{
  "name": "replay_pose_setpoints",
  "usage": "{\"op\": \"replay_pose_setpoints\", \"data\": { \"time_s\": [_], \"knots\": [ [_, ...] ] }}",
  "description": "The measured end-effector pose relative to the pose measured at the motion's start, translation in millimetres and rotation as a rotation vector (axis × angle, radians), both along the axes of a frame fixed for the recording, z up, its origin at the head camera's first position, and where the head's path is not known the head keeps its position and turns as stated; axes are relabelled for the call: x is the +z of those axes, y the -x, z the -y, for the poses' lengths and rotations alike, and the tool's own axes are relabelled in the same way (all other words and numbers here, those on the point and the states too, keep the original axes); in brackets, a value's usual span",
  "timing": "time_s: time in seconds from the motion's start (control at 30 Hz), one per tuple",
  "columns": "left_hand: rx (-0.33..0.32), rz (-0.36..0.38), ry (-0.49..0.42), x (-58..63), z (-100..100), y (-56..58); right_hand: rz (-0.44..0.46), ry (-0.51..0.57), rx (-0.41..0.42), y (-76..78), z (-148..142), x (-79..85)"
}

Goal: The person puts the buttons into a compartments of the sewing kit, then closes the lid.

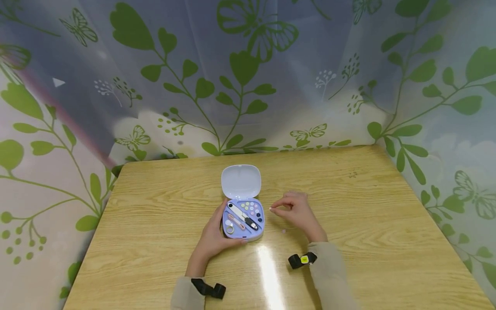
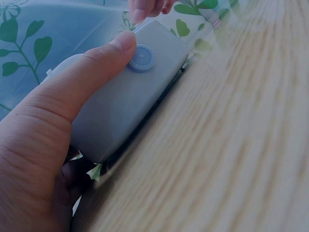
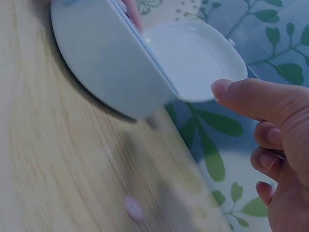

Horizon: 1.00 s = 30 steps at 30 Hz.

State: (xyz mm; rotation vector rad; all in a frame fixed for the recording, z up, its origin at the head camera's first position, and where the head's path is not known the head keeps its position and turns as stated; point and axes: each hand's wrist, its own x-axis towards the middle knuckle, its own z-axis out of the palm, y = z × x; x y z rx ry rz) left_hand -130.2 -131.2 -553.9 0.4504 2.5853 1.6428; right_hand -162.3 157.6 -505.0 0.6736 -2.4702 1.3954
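Note:
My left hand (image 1: 212, 236) grips an open sewing kit (image 1: 253, 235), fingers along its left side and thumb at the front. In the left wrist view the thumb presses near a round blue latch button (image 2: 141, 59) on the case wall. Inside lie a white-and-black tool (image 1: 243, 215), a pink tool (image 1: 236, 221), a ring-like piece (image 1: 230, 229) and several pastel and dark buttons (image 1: 252, 208). To the right of the kit, my right hand (image 1: 296, 211) pinches a tiny pale piece (image 1: 271, 209) between thumb and index finger; its kind is too small to tell.
The kit's white lid (image 1: 241, 182) stands raised at the back. A small pink button (image 3: 133, 208) lies on the wooden table (image 1: 155, 241) near the right wrist. A patterned cloth (image 1: 248, 107) hangs behind the table's far edge and along its sides.

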Motion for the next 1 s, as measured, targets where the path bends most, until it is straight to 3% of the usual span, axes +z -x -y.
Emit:
{"op": "replay_pose_setpoints", "data": {
  "time_s": [0.43,1.0],
  "knots": [
    [-0.022,-0.016,-0.027,-2.2,1,1.1,0.037,-0.034,0.096,5.7,33,-9.0],
    [-0.019,-0.007,-0.015,-3.0,1,1.0,0.105,-0.139,0.111,7.3,40,-10.3]
  ]
}}
